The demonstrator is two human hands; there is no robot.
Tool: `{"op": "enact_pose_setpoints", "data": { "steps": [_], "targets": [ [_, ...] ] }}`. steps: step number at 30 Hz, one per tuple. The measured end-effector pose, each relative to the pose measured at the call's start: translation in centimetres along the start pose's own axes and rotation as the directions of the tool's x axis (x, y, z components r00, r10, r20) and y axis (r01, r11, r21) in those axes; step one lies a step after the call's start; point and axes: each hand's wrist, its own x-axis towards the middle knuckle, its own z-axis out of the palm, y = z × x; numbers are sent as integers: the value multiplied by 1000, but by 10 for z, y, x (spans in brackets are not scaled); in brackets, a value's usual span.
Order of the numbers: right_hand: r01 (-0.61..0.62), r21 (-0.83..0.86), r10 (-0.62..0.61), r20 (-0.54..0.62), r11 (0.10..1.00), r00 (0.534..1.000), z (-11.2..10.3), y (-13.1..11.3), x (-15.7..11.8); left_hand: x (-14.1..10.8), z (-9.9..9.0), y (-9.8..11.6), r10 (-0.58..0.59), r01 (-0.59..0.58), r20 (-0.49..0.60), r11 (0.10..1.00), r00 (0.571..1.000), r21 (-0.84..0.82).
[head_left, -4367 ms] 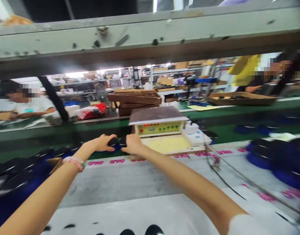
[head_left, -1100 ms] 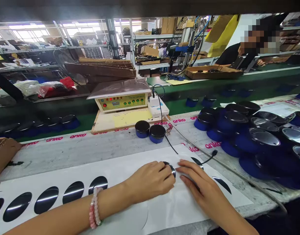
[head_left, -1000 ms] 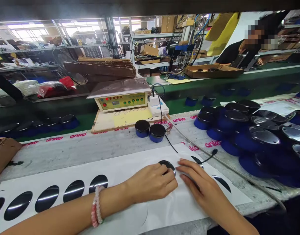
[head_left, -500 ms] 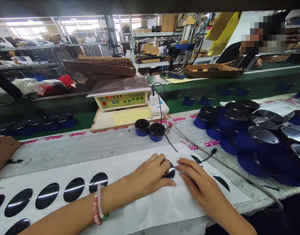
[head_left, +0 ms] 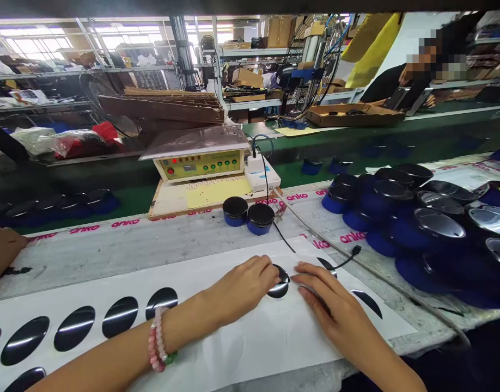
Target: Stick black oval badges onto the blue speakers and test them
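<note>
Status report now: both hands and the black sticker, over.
Left hand fingertips on black sticker, lifting its edge. Right hand flat on white sheet, beside sticker. Black cable lies just behind; two round blue speakers farther back.

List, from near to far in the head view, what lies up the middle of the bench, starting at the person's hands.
Left hand and right hand on the white sheet → black disc → two blue pots → tester box → green belt → cardboard tray.

black disc (head_left: 279, 282) half under left hand's (head_left: 244, 287) fingers, co-worker's face blurred
</note>
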Motion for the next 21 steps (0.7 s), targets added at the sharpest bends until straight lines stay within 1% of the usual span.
{"op": "enact_pose_setpoints", "data": {
  "steps": [2,3,5,8,11,13,14,15,16,17,18,19,20,21],
  "targets": [
    [-3,-3,3,-12,1000,1000,1,1,0,-4,-9,-7,-127,118,-77,987,989,-109],
    [-2,-4,2,-17,1000,1000,2,1,0,-7,-16,-10,-197,177,-111,970,974,-169],
    [8,-11,-9,-25,1000,1000,3,2,0,-14,-33,-16,-322,268,-161,920,933,-286],
    [40,-44,-42,-46,998,998,3,5,0,-31,-63,-20,-457,335,-228,842,860,-423],
    [68,-82,-73,-59,994,996,4,8,0,-55,-89,-14,-554,345,-341,787,759,-511],
    [87,-96,-93,-63,992,994,6,10,0,-73,-95,-4,-566,343,-439,802,698,-489],
    [92,-101,-99,-65,991,993,7,11,-1,-83,-92,2,-532,336,-489,835,691,-435],
    [96,-103,-103,-66,990,993,8,12,-2,-92,-85,9,-463,316,-528,882,711,-349],
    [93,-104,-100,-63,990,993,10,15,-3,-100,-74,15,-364,279,-549,931,752,-234],
    [86,-106,-93,-59,991,994,12,18,-5,-108,-60,20,-246,223,-538,969,807,-108],
    [75,-109,-80,-50,991,996,13,22,-7,-115,-45,25,-137,164,-496,986,857,11],
    [71,-115,-75,-35,991,997,15,27,-8,-121,-29,28,-71,135,-443,984,894,115],
    [75,-122,-78,-16,990,997,16,32,-10,-127,-16,30,-52,133,-394,974,918,183],
    [90,-131,-90,7,987,996,16,38,-11,-132,-7,32,-72,162,-365,962,928,221]
  ]
}}
